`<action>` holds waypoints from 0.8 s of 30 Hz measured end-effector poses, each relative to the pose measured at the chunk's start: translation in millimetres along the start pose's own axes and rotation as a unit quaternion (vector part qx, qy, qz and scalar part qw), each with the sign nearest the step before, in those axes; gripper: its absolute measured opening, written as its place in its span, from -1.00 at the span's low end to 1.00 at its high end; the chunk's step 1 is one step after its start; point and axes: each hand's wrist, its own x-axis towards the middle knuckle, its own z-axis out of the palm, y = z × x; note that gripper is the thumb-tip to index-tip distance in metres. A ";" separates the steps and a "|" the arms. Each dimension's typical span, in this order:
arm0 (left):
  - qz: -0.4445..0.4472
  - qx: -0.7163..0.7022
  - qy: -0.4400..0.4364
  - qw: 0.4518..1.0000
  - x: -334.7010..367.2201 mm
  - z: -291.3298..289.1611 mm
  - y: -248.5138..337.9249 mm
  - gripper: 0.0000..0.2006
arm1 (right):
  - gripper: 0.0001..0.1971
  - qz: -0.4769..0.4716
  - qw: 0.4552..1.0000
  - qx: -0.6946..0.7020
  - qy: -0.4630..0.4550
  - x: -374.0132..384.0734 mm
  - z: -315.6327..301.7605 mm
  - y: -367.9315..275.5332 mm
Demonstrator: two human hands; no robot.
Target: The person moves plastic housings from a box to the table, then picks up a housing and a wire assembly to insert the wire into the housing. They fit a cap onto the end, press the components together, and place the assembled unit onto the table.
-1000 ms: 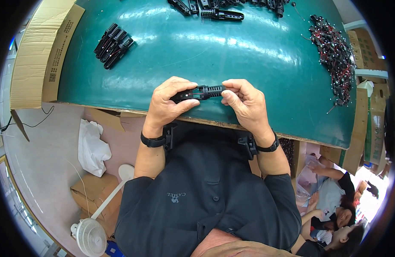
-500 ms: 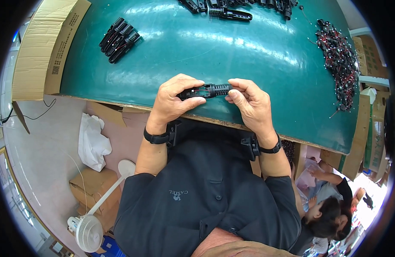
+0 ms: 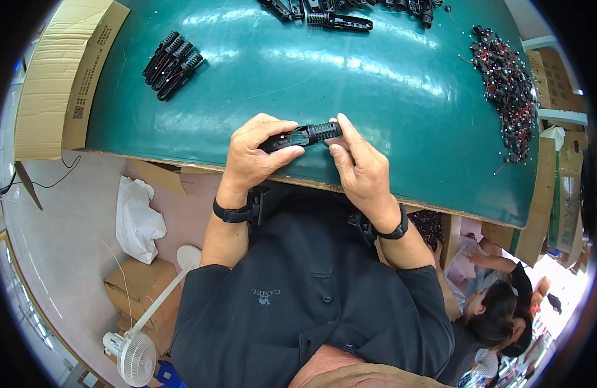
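My left hand (image 3: 255, 147) is closed around one end of a black plastic housing (image 3: 323, 132), an elongated tube with a ribbed coil-like section. A red wire shows in the housing's open middle. The fingers of my right hand (image 3: 363, 165) close about the ribbed end, the index finger against its tip and the thumb just below. The housing tilts slightly, ribbed end higher, above the front edge of the green table (image 3: 246, 116). What lies inside the housing beyond the wire is too small to tell.
Several similar housings (image 3: 172, 68) lie side by side at the far left. More parts (image 3: 340, 22) are piled at the back. A heap of small black pieces with red wires (image 3: 505, 90) covers the right side. A cardboard box (image 3: 55, 84) stands left; a fan (image 3: 138, 357) and co-workers (image 3: 496, 310) are nearby.
The housing has tilted, its ribbed end rising a little. My right hand has shifted left, and its thumb has dropped below the ribbed end. My left hand keeps its hold.
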 end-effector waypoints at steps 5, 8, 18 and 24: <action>-0.010 -0.005 0.014 1.000 -0.3 1.9 1.0 -0.56 | -0.34 -0.007 1.000 0.020 -0.009 -4.7 8.8 -4.2; -0.008 -0.002 0.016 1.000 -0.9 1.2 1.2 -0.57 | -0.28 -0.002 0.999 0.026 -0.020 -5.7 10.2 -7.6; -0.008 -0.008 0.010 1.000 -0.2 -1.2 -1.4 -0.58 | -0.25 -0.016 0.999 -0.009 -0.029 -7.7 14.6 -7.4; -0.028 0.022 0.006 0.999 3.4 -6.1 12.9 -0.59 | -0.27 0.010 0.999 0.044 -0.022 -7.5 13.0 -7.1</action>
